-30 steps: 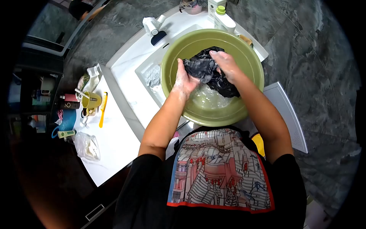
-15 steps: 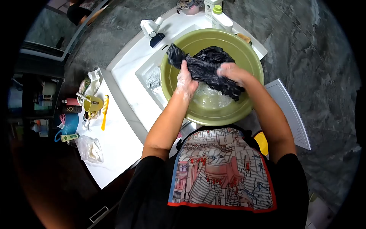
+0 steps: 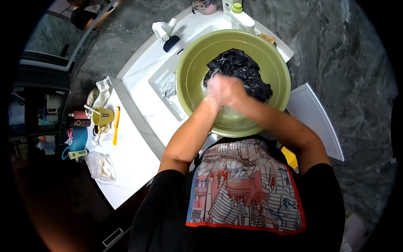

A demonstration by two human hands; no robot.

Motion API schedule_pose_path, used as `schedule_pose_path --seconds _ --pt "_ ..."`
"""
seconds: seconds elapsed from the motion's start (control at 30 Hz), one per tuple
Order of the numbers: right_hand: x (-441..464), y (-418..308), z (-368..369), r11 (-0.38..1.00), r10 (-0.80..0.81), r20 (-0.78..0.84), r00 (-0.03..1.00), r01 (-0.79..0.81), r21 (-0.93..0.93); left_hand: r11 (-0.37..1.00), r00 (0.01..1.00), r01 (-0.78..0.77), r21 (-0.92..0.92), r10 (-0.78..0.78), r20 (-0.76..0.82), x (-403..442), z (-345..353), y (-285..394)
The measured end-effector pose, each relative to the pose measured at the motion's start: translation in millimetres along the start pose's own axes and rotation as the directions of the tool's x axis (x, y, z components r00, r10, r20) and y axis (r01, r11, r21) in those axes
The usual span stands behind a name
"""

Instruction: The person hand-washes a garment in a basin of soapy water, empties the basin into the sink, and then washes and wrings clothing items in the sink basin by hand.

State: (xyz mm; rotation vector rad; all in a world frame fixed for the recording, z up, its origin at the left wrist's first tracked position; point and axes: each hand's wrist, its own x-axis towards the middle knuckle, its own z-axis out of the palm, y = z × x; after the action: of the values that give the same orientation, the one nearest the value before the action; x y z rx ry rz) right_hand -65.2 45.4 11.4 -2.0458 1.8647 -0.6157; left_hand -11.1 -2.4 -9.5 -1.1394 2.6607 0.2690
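A wet black cloth (image 3: pixel 239 67) lies crumpled in a large green basin (image 3: pixel 191 101) with some water in it. My left hand (image 3: pixel 214 90) and my right hand (image 3: pixel 231 89) are pressed together at the cloth's near left edge. Motion blurs both hands, and the fingers cannot be made out. Part of the cloth is hidden behind them. Whether either hand grips cloth is not visible.
The basin stands on a white sink (image 3: pixel 161 94) with a faucet (image 3: pixel 163 30). Behind it is a white bottle (image 3: pixel 242 20) with a green cap. On the left counter are a yellow comb (image 3: pixel 116 126), a yellow cup (image 3: pixel 103 116) and a plastic bag (image 3: pixel 100 166).
My right hand has moved left to meet my left hand. The cloth end that was raised at the basin's left side is down, and the cloth is bunched together in the basin.
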Motion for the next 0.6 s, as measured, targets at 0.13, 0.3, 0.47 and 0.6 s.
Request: schedule_pose_path --seconds 0.13,0.3,0.47,0.6 --pt "-5.5 10.5 6.6 0.996 -0.092 -0.244 0.965 0.088 -0.029 -0.373 0.941 0.301 -0.878 -0.031 0.337 -22.3 -8.5 3.3" --pt "2.4 21.1 4.4 0.99 0.084 -0.258 0.962 -0.052 0.129 -0.85 0.972 0.195 -0.49 0.099 0.214 -2.4 32.8 -14.4" --pt "-7.7 1.1 3.9 0.998 -0.069 -0.249 0.966 0.069 -0.01 -0.827 0.904 0.292 -0.48 0.075 0.421 -27.7 -6.6 -3.6" --pt "24.4 65.1 -9.1 0.936 0.247 -0.217 0.944 -0.174 0.306 -0.842 0.951 0.285 -0.458 0.187 0.247 -33.5 -23.3 -11.4"
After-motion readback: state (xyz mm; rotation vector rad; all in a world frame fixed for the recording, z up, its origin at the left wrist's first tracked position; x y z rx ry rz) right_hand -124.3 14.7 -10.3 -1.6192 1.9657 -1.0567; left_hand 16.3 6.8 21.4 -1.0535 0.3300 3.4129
